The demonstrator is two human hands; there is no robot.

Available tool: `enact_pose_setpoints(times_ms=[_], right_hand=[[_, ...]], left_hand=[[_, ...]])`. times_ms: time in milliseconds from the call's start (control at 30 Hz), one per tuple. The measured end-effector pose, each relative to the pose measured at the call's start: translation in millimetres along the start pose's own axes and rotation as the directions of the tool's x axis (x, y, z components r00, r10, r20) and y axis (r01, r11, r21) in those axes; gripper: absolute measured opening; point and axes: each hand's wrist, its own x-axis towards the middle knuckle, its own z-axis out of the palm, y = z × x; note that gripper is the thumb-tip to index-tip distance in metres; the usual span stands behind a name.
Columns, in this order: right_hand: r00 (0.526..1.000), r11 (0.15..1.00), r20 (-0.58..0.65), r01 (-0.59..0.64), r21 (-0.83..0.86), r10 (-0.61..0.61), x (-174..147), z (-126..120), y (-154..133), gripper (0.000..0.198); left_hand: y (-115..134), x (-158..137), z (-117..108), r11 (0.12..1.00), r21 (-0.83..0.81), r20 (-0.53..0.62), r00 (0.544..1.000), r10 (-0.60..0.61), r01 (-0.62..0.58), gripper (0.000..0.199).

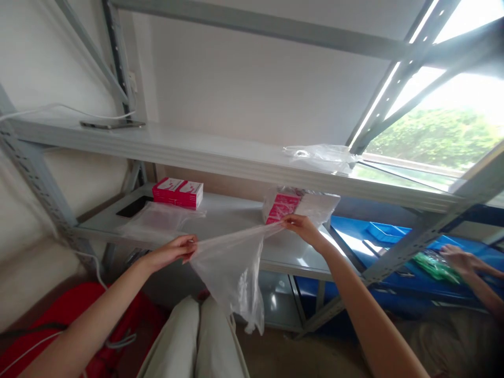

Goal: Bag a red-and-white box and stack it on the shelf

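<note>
Bare forearms point(358, 299) reach in from both near corners, with pale trousers point(185, 341) between them at the near edge. A clear plastic bag point(226, 262) hangs between the person's hands, its top edge drawn taut: the left hand point(173, 249) pinches one corner between thumb and closed fingers, and the right hand point(300, 227) pinches the other, farther and higher. Its body droops below the fingers, in front of the lower shelf point(232, 207), ending in a crumpled tip. On that grey shelf, to the left, sit red-and-white boxes point(177, 193), beside a dark flat object point(134, 207) and flat clear plastic point(153, 220); just beyond the right hand lies a clear packet point(283, 205) with something red inside. The upper shelf point(212, 149) bears a thin device point(112, 125) at left and crumpled film point(321, 155) at right. Past the rack on the right, another person's hand point(457, 260) is near a green bundle point(437, 266) on a blue surface point(348, 228), below a bright window point(441, 121). Whether the right fingertips touch the packet cannot be told; the red item point(94, 315) at lower left is partly hidden by the left forearm and cut off.
</note>
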Motion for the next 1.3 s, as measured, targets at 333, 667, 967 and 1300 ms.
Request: enact_pose_setpoints(times_ms=[333, 667, 967, 1300], right_hand=[[0.997, 0.98, -0.062, 0.028, -0.199, -0.041, 32, -17, 30, 0.018], [0.847, 0.974, -0.498, -0.225, -0.024, 0.183, -16, 92, 61, 0.053], [0.929, 0.927, -0.102, -0.336, 0.164, 0.355, -33, 159, 58, 0.04], [0.97, 0.836, 0.041, -0.227, 0.5, 0.239, -37, 162, 45, 0.042]], left_hand=[[-20, 58, 4, 0.986, -0.162, -0.151, 0.986, -0.066, 0.041, 0.032], [-35, 131, 12, 0.966, -0.23, -0.356, 0.914, -0.194, 0.115, 0.02], [-46, 130, 36, 0.965, -0.239, -0.46, 0.864, -0.207, 0.104, 0.046], [-76, 81, 102, 0.977, 0.111, -0.321, 0.937, -0.136, 0.18, 0.054]])
